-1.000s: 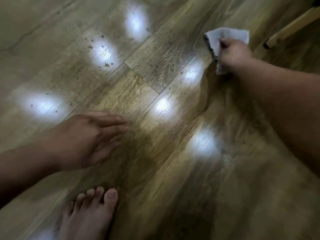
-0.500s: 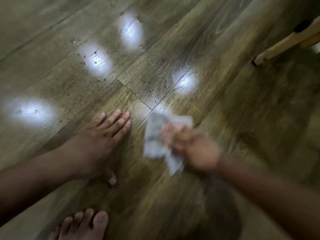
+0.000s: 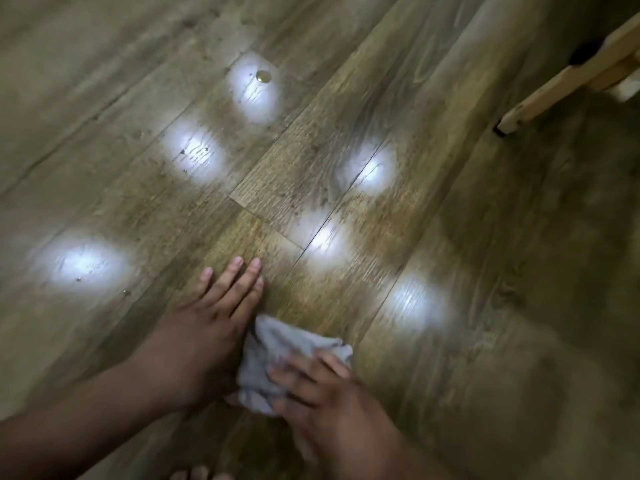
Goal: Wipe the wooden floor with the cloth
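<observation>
Grey cloth [image 3: 272, 353], long axis near-to-far, pressed by spread right hand [image 3: 332, 403]; left hand [image 3: 207, 327] flat on floor [image 3: 467, 244].

The floor [image 3: 450, 237] is brown, olive-tinged wood with fine darker grain lines, dotted with bright white patches of glare. The cloth [image 3: 277, 351] is plain pale grey. The wooden bar [image 3: 554, 84] is light yellowish tan

Glossy wood-grain floor [image 3: 346, 98]; soft grey cloth [image 3: 277, 351]; pale matt wood leg [image 3: 554, 88].

One left hand [image 3: 207, 327], one right hand [image 3: 332, 407], one cloth [image 3: 277, 344], six glare spots [image 3: 83, 263]
</observation>
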The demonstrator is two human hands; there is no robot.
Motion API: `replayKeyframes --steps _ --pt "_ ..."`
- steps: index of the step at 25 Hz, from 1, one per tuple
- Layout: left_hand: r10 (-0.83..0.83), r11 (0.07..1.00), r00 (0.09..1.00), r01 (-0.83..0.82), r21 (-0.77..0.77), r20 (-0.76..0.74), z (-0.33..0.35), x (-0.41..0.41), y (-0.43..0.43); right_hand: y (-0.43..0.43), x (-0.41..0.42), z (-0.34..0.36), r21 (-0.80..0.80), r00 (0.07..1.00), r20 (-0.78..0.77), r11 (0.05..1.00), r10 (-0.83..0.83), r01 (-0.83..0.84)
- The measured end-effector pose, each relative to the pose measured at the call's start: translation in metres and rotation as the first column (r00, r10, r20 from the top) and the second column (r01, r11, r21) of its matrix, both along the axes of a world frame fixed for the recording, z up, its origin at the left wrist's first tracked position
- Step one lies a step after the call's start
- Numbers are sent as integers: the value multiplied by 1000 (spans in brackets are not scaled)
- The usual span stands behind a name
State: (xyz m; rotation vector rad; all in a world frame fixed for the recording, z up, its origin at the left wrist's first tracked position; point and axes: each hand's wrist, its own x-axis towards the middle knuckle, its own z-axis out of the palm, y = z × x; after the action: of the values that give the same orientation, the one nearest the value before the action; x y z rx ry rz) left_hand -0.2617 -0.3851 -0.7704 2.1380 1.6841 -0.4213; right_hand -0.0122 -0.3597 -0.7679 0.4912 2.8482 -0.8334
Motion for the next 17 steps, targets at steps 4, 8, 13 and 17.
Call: replayKeyframes --steps 4,8,13,17 --pt "11 999 1000 -11 -31 9 -4 -3 0 135 47 -10 226 956 1 931 293 -286" --pt "-13 1000 1000 13 3 -3 -6 -1 -2 340 35 7 373 791 170 781 -587 500" --pt "16 1000 998 -16 -8 59 -9 -3 -3 311 6 -8 202 574 41 569 -818 797" --pt "30 999 995 -27 -32 98 -6 -3 -2 49 -6 -13 278 834 -53 794 -548 540"
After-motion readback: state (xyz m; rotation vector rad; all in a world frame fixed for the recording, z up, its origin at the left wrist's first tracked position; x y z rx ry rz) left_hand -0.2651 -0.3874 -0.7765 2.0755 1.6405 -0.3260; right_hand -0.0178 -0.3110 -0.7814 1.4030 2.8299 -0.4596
